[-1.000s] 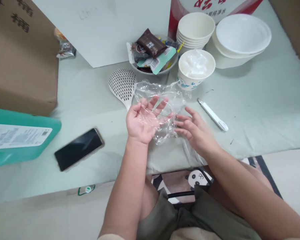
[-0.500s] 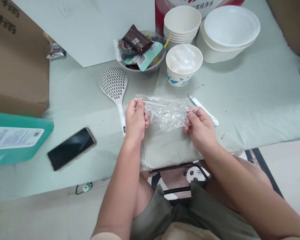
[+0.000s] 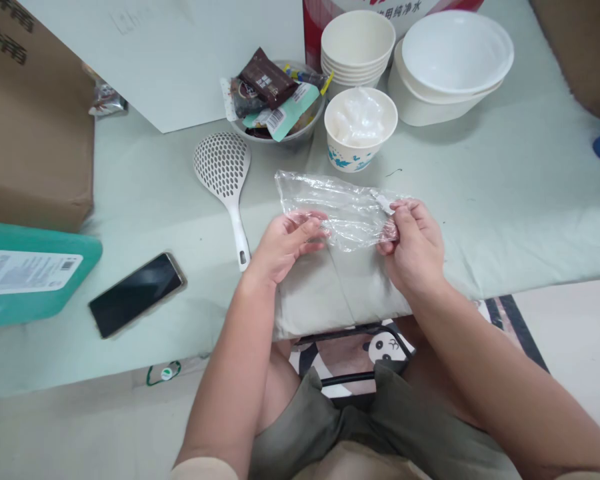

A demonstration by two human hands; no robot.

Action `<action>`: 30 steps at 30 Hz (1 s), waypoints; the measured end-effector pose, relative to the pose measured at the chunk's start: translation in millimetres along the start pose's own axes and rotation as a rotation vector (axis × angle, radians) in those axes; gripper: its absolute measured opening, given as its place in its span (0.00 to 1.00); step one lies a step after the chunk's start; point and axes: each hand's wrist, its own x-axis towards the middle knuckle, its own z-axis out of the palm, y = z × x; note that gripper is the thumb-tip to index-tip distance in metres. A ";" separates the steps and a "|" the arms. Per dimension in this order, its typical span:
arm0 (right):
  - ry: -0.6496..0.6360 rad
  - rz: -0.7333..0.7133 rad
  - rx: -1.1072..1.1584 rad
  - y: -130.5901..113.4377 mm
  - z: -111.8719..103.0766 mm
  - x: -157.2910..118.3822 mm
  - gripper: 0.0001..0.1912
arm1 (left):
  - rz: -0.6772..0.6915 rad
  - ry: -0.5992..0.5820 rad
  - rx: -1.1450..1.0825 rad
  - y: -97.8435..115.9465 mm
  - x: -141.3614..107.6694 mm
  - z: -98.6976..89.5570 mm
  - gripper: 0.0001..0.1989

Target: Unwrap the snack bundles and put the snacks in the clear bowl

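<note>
A clear, crinkled plastic bag (image 3: 347, 203) is stretched out above the cloth. At its right end my right hand (image 3: 413, 243) is closed, pinching the film between thumb and fingers. My left hand (image 3: 295, 243) is at the bag's lower left edge, its fingers loosely apart and touching the film; the bag's upper left corner stands free of it. Part of a white-handled tool (image 3: 383, 202) shows beside the right fingertips; the rest is hidden by that hand. Left of my left hand lies a white slotted skimmer (image 3: 223, 167).
Behind the bag stand a paper cup (image 3: 353, 150) stuffed with clear plastic, stacked cups (image 3: 355, 47), white bowls (image 3: 445, 100) and a bowl of wrapped snacks (image 3: 285, 133). A phone (image 3: 137, 293) and a green pouch (image 3: 40, 293) lie left. Boxes (image 3: 35, 133) stand behind.
My left hand has let go of the bag's left end and moved down and right along it, fingers loosened. My right hand keeps its pinch, slightly higher. The bag has spread wider.
</note>
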 end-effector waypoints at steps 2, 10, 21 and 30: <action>0.001 -0.003 -0.024 -0.3 -0.8 0.7 0.20 | -0.019 0.011 0.061 1.8 -0.3 -2.1 0.23; 0.090 -0.019 -0.048 -1.1 -6.3 5.8 0.19 | 0.075 0.117 0.058 11.8 -5.6 -14.8 0.15; 0.075 -0.053 0.065 4.4 -6.3 11.5 0.23 | 0.041 -0.076 0.076 18.0 -19.3 -19.4 0.13; 0.030 0.093 0.145 -8.3 -12.1 13.4 0.22 | -0.026 -0.362 0.173 12.4 -18.4 -31.9 0.26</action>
